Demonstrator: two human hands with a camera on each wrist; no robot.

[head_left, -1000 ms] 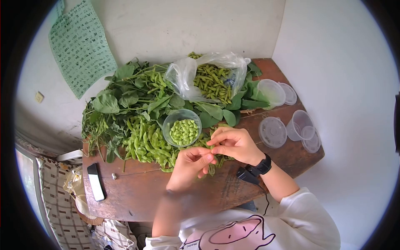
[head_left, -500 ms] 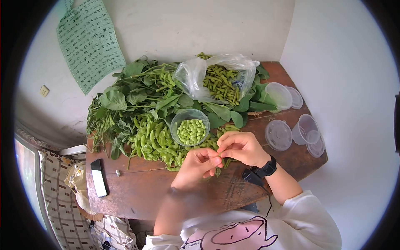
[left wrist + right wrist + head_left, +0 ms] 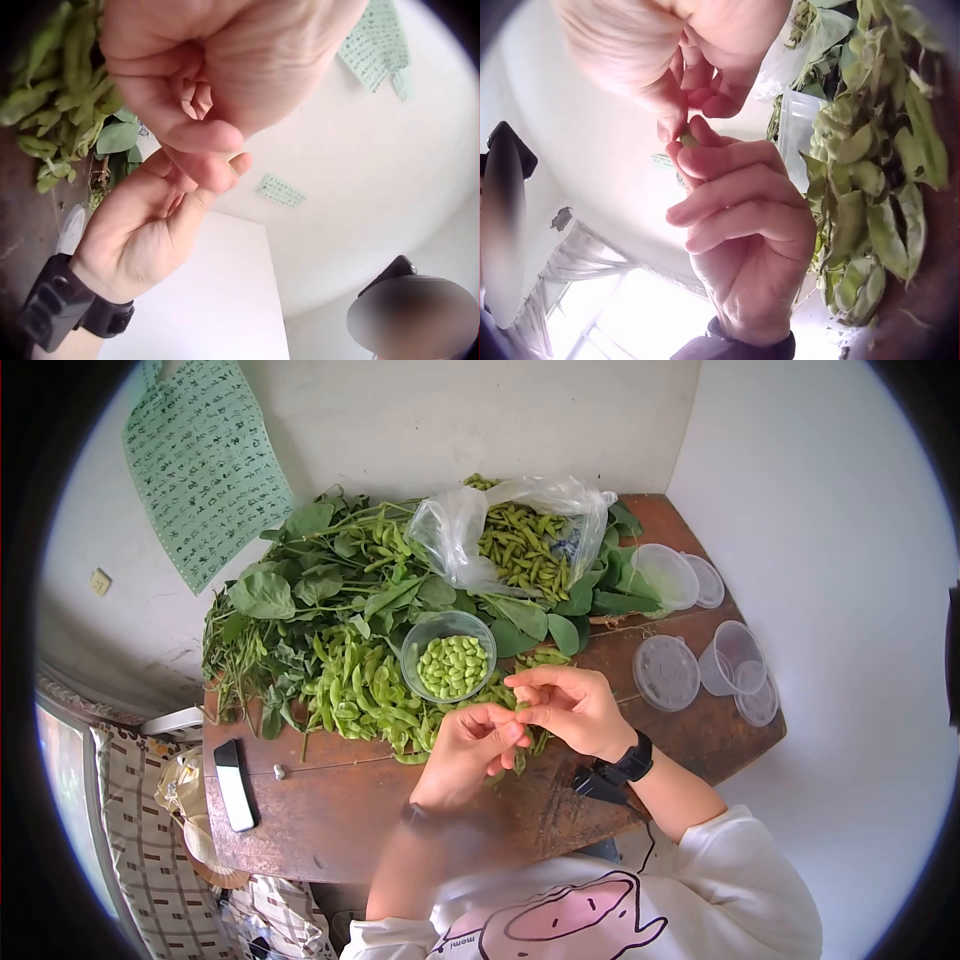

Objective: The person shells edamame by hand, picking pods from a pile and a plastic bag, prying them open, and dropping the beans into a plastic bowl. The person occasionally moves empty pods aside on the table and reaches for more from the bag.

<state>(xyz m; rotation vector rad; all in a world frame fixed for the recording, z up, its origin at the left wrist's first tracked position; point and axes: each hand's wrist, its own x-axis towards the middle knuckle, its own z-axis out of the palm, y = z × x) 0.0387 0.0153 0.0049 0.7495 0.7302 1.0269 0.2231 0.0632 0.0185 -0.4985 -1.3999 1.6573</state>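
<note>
Over the table's front, both hands meet with their fingertips together at a small green soybean pod (image 3: 688,139), mostly hidden by the fingers. My left hand (image 3: 466,752) pinches it between thumb and forefinger. From the other side my right hand (image 3: 572,712) grips it at the thumb tip, its forefinger raised in the head view. Just beyond the hands stands a clear plastic tub (image 3: 446,624) holding shelled green soybeans (image 3: 455,668). Left of the tub and under the hands spreads a heap of soybean pods (image 3: 350,695).
Leafy stalks (image 3: 265,595) cover the back left. Behind the tub lies a clear plastic bag (image 3: 447,535) of darker pods (image 3: 520,545). At right are a lid (image 3: 667,673), an overturned-looking cup (image 3: 735,650) and another container (image 3: 668,575). A phone (image 3: 235,788) rests at the left edge.
The right forefinger has lifted away from the thumb since half a second ago. Both hands stay together in nearly the same place; the head view has shifted slightly.
</note>
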